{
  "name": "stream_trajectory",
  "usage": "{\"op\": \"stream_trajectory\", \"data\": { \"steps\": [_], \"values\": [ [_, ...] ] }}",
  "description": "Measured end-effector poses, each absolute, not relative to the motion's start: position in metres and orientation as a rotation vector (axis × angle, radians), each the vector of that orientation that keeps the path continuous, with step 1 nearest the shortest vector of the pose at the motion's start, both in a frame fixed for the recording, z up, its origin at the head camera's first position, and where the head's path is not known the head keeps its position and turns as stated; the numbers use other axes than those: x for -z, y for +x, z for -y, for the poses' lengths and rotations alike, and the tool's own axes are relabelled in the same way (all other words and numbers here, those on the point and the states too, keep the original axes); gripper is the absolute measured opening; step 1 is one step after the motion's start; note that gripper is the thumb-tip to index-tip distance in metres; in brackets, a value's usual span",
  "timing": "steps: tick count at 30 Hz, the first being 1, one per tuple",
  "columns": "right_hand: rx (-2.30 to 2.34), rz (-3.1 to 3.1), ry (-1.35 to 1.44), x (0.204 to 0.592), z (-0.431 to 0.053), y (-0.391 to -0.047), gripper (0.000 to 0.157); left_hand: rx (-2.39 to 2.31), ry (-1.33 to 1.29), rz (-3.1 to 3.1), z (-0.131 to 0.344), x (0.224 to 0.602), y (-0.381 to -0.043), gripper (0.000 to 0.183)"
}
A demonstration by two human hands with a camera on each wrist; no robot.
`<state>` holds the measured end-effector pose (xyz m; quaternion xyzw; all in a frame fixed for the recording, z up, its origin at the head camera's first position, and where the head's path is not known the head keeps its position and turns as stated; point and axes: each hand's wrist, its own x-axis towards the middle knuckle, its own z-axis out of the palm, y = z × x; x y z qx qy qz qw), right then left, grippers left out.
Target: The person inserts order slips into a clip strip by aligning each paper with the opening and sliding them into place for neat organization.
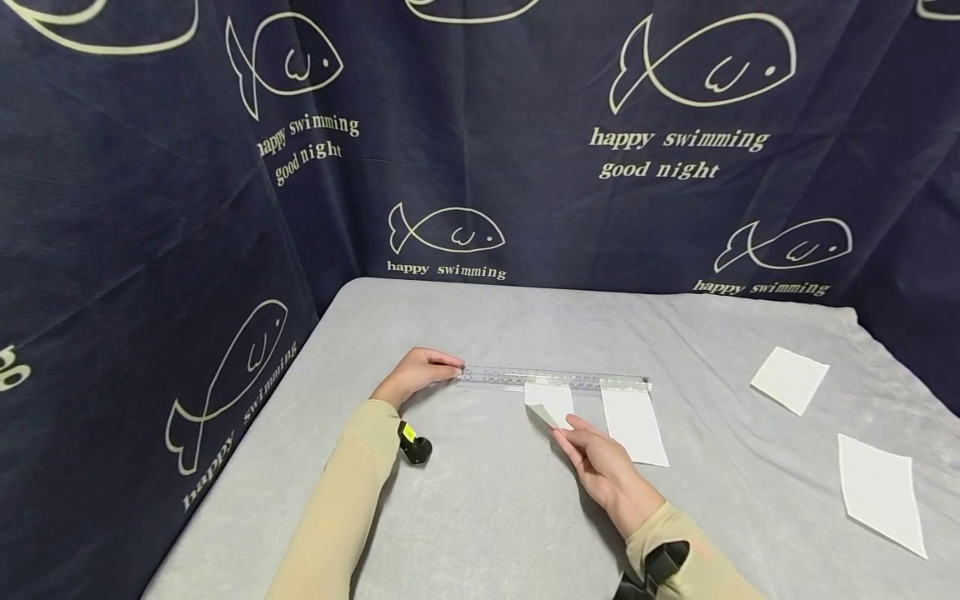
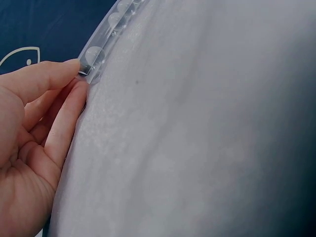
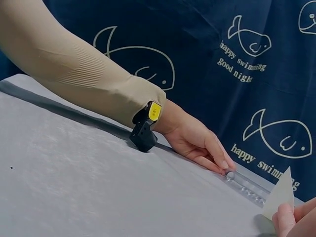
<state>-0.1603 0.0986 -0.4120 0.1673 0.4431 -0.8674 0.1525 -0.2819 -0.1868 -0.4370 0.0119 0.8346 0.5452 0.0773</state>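
A long clear plastic ticket rail (image 1: 517, 377) with round balls inside lies across the table. At its left end, my left hand (image 1: 420, 372) pinches it between thumb and fingers; the left wrist view shows the dark end piece (image 2: 85, 69) at the fingertips. My right hand (image 1: 603, 468) pinches the lower edge of a white paper slip (image 1: 547, 395), whose near left corner curls up. The slip's top edge meets the rail. In the right wrist view, the raised corner of the slip (image 3: 280, 195) stands above the fingers. A second white slip (image 1: 634, 425) hangs from the rail's right part.
Two loose white paper slips lie on the right side of the table, a smaller slip (image 1: 790, 381) farther back and a larger slip (image 1: 882, 493) nearer. Grey cloth covers the table (image 1: 465, 517). Dark blue fish-print curtains (image 1: 555, 200) hang behind and at the left.
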Motion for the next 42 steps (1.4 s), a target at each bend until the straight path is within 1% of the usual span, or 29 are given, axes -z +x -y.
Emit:
{"op": "stream_trajectory", "data": {
  "steps": [42],
  "values": [
    [2.520,-1.216,0.531,0.408,-0.116,-0.157,0.060,-1.614,0.032,-2.481,0.189,0.436,-0.283,0.019]
  ]
}}
